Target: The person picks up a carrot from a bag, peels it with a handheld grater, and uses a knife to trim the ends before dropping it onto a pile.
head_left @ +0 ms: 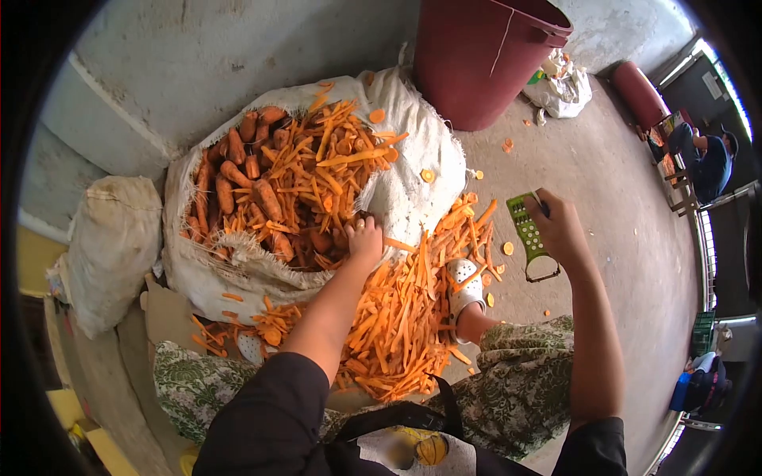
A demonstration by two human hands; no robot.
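My left hand reaches to the near edge of the open white woven sack, fingers curled. What lies under its fingers is hidden. Brownish-orange carrots fill the sack's left part, and long orange peel strips are heaped on them. Out to the right, above the floor, my right hand is closed around a green perforated peeler with a thin loop at its lower end. Between my legs spreads a large pile of carrot peelings.
A maroon bin stands behind the sack, near a white bag. A full tied sack leans at the left. My white clog touches the peelings, and cut carrot ends lie about. A seated person is far right.
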